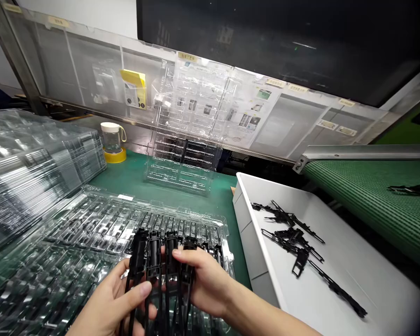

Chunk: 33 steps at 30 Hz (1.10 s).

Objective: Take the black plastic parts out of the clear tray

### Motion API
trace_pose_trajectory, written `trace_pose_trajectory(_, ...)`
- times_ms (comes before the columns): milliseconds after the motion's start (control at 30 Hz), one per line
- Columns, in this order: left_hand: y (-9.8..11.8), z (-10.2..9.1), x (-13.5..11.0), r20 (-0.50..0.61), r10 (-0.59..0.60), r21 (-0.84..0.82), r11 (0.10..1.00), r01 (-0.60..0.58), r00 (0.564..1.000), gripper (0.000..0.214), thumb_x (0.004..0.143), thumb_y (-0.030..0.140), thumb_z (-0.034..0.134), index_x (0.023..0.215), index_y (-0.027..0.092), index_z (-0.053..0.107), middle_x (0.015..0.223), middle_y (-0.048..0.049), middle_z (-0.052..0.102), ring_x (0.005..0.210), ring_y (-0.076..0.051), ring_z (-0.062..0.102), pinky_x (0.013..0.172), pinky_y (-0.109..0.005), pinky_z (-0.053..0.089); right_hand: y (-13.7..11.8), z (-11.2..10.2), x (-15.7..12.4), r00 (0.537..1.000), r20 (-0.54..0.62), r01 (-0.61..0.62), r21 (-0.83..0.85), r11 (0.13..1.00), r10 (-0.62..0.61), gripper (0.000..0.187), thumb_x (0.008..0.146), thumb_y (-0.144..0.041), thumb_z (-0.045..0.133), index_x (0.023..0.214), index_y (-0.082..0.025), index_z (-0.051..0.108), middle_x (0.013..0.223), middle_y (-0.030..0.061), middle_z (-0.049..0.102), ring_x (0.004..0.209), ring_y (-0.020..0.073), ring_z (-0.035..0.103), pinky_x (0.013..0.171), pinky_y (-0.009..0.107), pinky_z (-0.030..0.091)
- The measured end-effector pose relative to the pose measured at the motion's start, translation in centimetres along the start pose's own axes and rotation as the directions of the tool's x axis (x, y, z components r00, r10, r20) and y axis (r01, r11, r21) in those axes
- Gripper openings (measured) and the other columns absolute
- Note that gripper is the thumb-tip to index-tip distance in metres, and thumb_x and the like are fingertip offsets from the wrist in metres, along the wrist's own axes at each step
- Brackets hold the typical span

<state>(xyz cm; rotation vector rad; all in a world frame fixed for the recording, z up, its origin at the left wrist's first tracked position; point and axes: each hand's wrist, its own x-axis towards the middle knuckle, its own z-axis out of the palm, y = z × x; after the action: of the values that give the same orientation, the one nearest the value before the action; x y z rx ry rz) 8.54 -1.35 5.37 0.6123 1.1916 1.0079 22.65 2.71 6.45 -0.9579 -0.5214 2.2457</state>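
Both of my hands hold a bunch of long black plastic parts (160,261) side by side, upright, above a clear plastic blister tray (91,224). My left hand (108,303) grips them from the left, thumb across the front. My right hand (205,280) grips them from the right, fingers over the top ends. The tray lies on the green mat and some slots at its right side hold black parts.
A white bin (336,261) at the right holds several loose black parts (294,238). A green conveyor belt (371,200) runs behind it. Stacked clear trays (31,163) sit at the left, one upright clear tray (185,135) behind, and a jar on yellow tape (112,142).
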Motion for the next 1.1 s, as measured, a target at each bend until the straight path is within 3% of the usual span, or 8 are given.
trace_pose_trajectory(167,0.2,-0.2,0.0,0.041,-0.023,-0.010,1.000,0.024,0.999,0.058,0.047,0.040,0.074,0.087,0.019,0.039,0.063,-0.0014,0.059,0.042,-0.011,0.050,0.026,-0.013,0.034,0.1,-0.1,0.1,0.994,-0.010,-0.107,0.043,0.993,0.108,0.027,0.063,-0.025,0.054,0.084,-0.008,0.057,0.064,0.0059,0.060,0.054,0.0138,0.055,0.054,0.026,0.039)
trace_pose_trajectory(433,0.5,0.0,-0.5,0.060,-0.027,0.014,1.000,0.026,0.998,0.042,0.060,0.029,0.066,0.093,0.017,0.043,0.055,0.0010,0.054,0.044,-0.010,0.047,0.027,-0.010,0.033,0.3,0.2,0.0,0.997,-0.008,-0.079,0.052,0.996,0.079,0.018,0.063,-0.022,0.055,0.075,-0.008,0.056,0.062,0.0051,0.059,0.054,0.0127,0.054,0.056,0.026,0.039)
trace_pose_trajectory(567,0.5,0.0,-0.5,0.051,-0.043,-0.031,0.999,0.045,0.998,0.048,0.055,0.030,0.070,0.092,0.017,0.043,0.056,0.0004,0.055,0.042,-0.009,0.046,0.026,-0.011,0.033,0.4,0.1,0.1,0.997,0.003,-0.074,0.054,0.996,0.074,0.014,0.062,-0.019,0.054,0.071,-0.008,0.055,0.060,0.0051,0.059,0.052,0.0123,0.053,0.058,0.027,0.039)
trace_pose_trajectory(767,0.7,-0.2,-0.4,0.087,-0.068,-0.035,0.997,0.071,0.994,0.047,0.054,0.032,0.071,0.090,0.016,0.044,0.058,-0.0005,0.057,0.042,-0.010,0.048,0.025,-0.011,0.034,0.3,-0.1,-0.1,0.991,0.049,-0.127,0.043,0.991,0.125,0.024,0.066,-0.021,0.046,0.080,-0.005,0.058,0.063,0.0064,0.059,0.046,0.0105,0.051,0.052,0.024,0.037)
trace_pose_trajectory(1100,1.3,0.3,-0.8,0.038,-0.093,-0.073,0.993,0.096,0.995,0.052,0.051,0.029,0.072,0.095,0.016,0.047,0.050,-0.0014,0.055,0.038,-0.009,0.044,0.024,-0.010,0.030,0.2,-0.1,-0.1,0.983,0.100,-0.165,0.130,0.978,0.152,0.027,0.067,-0.028,0.039,0.080,-0.010,0.054,0.063,0.0061,0.057,0.056,0.0147,0.054,0.061,0.028,0.039)
